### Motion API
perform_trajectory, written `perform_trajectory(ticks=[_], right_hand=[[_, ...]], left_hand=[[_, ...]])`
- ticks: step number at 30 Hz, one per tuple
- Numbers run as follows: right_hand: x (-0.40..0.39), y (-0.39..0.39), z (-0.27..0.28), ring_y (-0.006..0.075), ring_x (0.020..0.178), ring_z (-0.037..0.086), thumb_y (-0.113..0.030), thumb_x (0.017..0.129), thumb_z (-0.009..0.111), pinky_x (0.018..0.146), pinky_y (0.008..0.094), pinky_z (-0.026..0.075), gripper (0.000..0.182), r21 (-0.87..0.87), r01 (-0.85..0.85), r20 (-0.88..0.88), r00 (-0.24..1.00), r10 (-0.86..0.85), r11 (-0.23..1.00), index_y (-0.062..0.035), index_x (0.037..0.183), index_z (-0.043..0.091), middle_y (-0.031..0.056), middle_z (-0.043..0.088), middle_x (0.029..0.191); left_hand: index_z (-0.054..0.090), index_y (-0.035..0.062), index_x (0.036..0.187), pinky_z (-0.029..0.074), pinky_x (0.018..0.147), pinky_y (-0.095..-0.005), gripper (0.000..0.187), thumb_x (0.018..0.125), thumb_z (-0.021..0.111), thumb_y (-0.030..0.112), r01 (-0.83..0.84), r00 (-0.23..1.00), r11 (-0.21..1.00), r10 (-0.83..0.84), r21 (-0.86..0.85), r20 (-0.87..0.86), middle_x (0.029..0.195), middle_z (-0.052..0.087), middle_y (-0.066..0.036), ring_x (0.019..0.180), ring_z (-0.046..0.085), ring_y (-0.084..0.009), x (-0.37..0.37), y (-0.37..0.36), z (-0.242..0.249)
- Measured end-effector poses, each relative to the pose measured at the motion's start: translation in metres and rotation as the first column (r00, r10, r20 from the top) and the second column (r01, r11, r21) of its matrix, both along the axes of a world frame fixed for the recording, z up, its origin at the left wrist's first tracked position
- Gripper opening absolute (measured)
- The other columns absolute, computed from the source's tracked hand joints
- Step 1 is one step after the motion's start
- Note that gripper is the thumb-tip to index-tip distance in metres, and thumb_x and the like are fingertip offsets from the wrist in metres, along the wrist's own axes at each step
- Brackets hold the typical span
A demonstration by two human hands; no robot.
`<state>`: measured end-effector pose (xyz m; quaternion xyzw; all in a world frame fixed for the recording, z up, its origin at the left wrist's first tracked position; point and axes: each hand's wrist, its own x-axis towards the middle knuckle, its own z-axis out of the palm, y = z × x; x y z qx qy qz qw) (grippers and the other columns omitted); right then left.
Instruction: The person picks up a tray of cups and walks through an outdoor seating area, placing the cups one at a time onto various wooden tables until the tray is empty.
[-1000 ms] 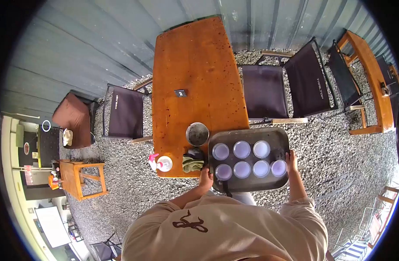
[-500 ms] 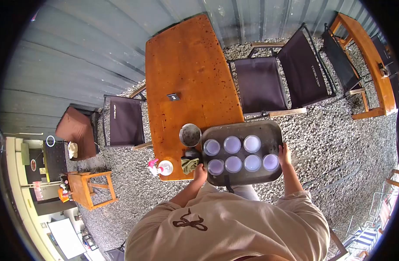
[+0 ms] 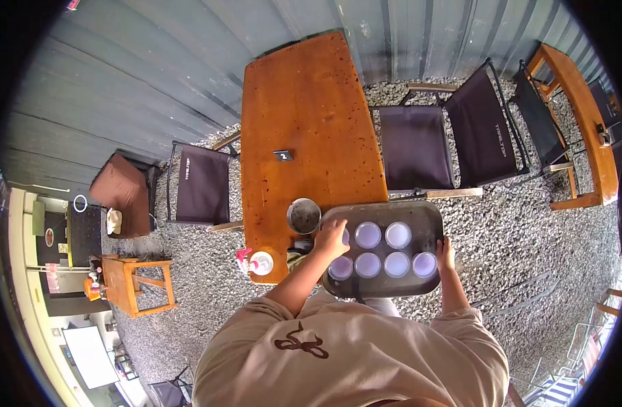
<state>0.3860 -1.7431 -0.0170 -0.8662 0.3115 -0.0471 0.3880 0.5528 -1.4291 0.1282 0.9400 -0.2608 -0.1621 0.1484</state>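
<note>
A dark tray (image 3: 385, 211) with several glass cups of pale purple stuff stands out over the near right corner of the wooden table (image 3: 304, 129). My right hand (image 3: 446, 254) grips the tray's right edge. My left hand (image 3: 332, 239) is over the tray's upper left, its fingers closed around the upper-left cup (image 3: 345, 236), which they partly hide. Just left of that hand is a round metal bowl (image 3: 303, 216). A dark green cloth (image 3: 295, 260) lies below the bowl, partly behind my left forearm. The white spray bottle with a pink head (image 3: 261, 262) is at the table's near left corner.
A small black number sign (image 3: 282, 155) stands mid-table. Dark folding chairs are left (image 3: 204, 184) and right (image 3: 417, 146) of the table. A second wooden table (image 3: 582, 102) is at the far right, a wooden stool (image 3: 138, 285) at the left. Gravel covers the ground.
My left hand has let go of the tray's left edge and moved up to the upper-left cup. My right hand still holds the tray. The view has shifted slightly.
</note>
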Motion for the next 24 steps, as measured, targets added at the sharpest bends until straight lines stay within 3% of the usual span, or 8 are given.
perform_trajectory(ticks=[4,6,10,14,20,22,23,24], right_hand=[[0.001,0.0,0.005,0.0416,0.073,0.052,-0.022,0.082,0.044,0.06,0.0442,0.042,0.028,0.026,0.006,-0.013,1.0,-0.005,1.0,-0.0002,0.099,0.044,0.0263,0.054,0.079],[0.001,0.0,0.002,0.0418,0.071,0.052,-0.022,0.082,0.044,0.058,0.044,0.042,0.027,-0.019,-0.001,0.033,0.999,0.001,1.0,-0.0008,0.098,0.044,0.0262,0.054,0.077],[-0.001,-0.001,-0.011,0.0419,0.065,0.052,-0.021,0.081,0.046,0.054,0.0447,0.042,0.024,-0.081,-0.006,0.092,0.996,0.013,0.997,-0.0025,0.096,0.045,0.0258,0.053,0.071],[0.0,0.003,0.005,0.0415,0.061,0.052,-0.02,0.081,0.047,0.052,0.0456,0.04,0.022,-0.092,0.01,0.119,0.993,0.001,0.996,-0.0032,0.095,0.044,0.025,0.053,0.065],[0.001,0.002,0.011,0.0419,0.069,0.052,-0.019,0.081,0.046,0.059,0.0457,0.041,0.024,0.065,0.029,-0.011,1.0,-0.028,0.997,-0.0029,0.098,0.044,0.025,0.054,0.072],[0.0,0.002,0.002,0.0416,0.07,0.052,-0.019,0.081,0.046,0.06,0.0459,0.041,0.024,0.01,0.027,0.061,0.998,-0.028,1.0,-0.0025,0.098,0.044,0.0251,0.054,0.074],[0.0,0.001,0.003,0.0418,0.07,0.052,-0.02,0.081,0.045,0.06,0.046,0.041,0.025,-0.004,0.018,0.012,1.0,-0.018,1.0,-0.0021,0.099,0.044,0.0253,0.054,0.075],[0.0,0.002,0.006,0.0409,0.071,0.051,-0.014,0.079,0.048,0.06,0.0413,0.041,0.022,0.054,0.059,-0.014,0.998,-0.058,0.997,-0.0002,0.096,0.045,0.0246,0.053,0.075]], left_hand=[[0.047,0.0064,0.094,0.042,0.078,-0.0372,0.048,0.053,0.069,0.019,-0.005,0.995,0.999,0.009,0.041,-0.103,0.096,0.049,-0.013,0.095,0.046,-0.0285,0.009,-0.005,0.002],[0.048,0.006,0.094,0.042,0.077,-0.0364,0.048,0.052,0.068,0.019,-0.001,1.0,0.999,0.0,-0.05,-0.029,0.096,0.049,-0.013,0.091,0.048,-0.0285,0.019,-0.003,0.011],[0.05,0.0058,0.094,0.042,0.075,-0.0372,0.05,0.05,0.068,0.02,-0.136,0.99,0.984,0.138,-0.112,0.008,0.092,0.052,-0.015,0.087,0.051,-0.0305,0.058,-0.008,0.048],[0.049,0.0054,0.099,0.043,0.076,-0.0378,0.054,0.05,0.067,0.02,-0.162,0.98,0.969,0.181,-0.189,0.088,0.097,0.052,-0.016,0.09,0.05,-0.0313,0.122,-0.005,0.031],[0.048,0.0089,0.104,0.042,0.079,-0.0384,0.059,0.051,0.068,0.024,-0.207,0.97,0.977,0.197,0.055,0.145,0.102,0.05,-0.014,0.095,0.049,-0.0289,0.189,0.0,-0.022],[0.048,0.0109,0.105,0.042,0.08,-0.0386,0.059,0.052,0.067,0.027,-0.239,0.969,0.965,0.23,0.107,0.087,0.103,0.05,-0.013,0.096,0.049,-0.0283,0.197,0.001,-0.03],[0.046,0.0114,0.108,0.042,0.08,-0.0387,0.061,0.052,0.067,0.028,-0.258,0.965,0.961,0.25,0.105,0.082,0.105,0.049,-0.013,0.097,0.048,-0.0281,0.2,0.0,-0.033],[0.044,0.0119,0.11,0.042,0.08,-0.0387,0.063,0.053,0.066,0.028,-0.279,0.959,0.955,0.272,0.103,0.077,0.108,0.047,-0.013,0.099,0.047,-0.0279,0.202,0.0,-0.036]])
